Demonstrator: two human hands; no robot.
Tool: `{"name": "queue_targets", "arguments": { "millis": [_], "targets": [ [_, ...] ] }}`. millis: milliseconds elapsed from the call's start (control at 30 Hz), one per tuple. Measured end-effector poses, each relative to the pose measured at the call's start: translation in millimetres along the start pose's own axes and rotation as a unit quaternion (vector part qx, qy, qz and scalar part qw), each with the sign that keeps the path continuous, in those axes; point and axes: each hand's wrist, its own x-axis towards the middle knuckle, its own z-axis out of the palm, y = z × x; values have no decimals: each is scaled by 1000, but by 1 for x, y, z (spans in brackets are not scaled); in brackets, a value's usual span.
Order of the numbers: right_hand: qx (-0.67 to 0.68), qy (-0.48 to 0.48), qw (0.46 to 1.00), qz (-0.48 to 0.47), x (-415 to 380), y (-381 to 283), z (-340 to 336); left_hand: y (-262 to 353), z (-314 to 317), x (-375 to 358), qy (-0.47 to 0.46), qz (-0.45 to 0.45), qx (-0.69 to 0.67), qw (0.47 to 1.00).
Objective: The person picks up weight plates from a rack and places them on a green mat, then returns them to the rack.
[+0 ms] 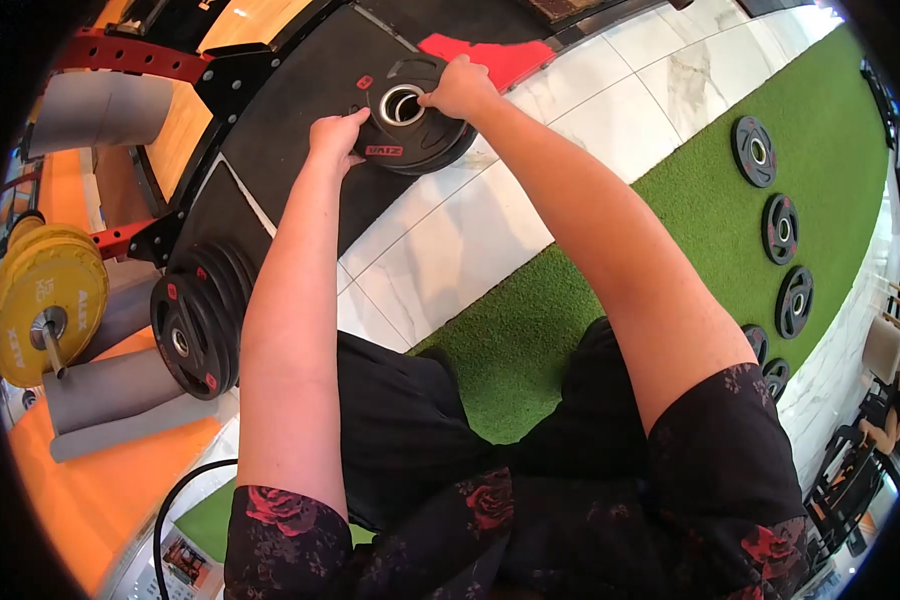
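A black weight plate (390, 132) with red ZIVA lettering and a steel-ringed centre hole lies face up over at least one more dark plate (455, 150) on the black floor mat. My left hand (336, 138) clasps its left edge, thumb on the top face and fingers at the rim below. At the right edge, my right hand (460, 90) grips the same plate with one digit reaching to the hole's ring; some of its fingers are hidden behind the plate.
A stack of black plates (195, 340) leans at left, close to a yellow plate (70, 290) on a bar. Rack uprights (235, 82) and a red panel (500, 62) border the mat. Several plates (755, 152) lie on the green turf at right.
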Motion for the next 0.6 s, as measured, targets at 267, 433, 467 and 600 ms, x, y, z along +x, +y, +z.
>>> {"name": "queue_targets", "arguments": {
  "millis": [267,433,467,600],
  "targets": [
    [-105,0,994,-14,-16,-11,-16,5,16,-4,86,-9,91,992],
    [-83,19,996,27,-7,-7,-3,6,23,-7,116,11,180,977],
    [-69,29,996,40,-5,-6,1,8,24,-11,118,10,202,972],
    [-71,20,997,14,-10,-6,-4,9,20,1,108,16,244,964]
  ]
}}
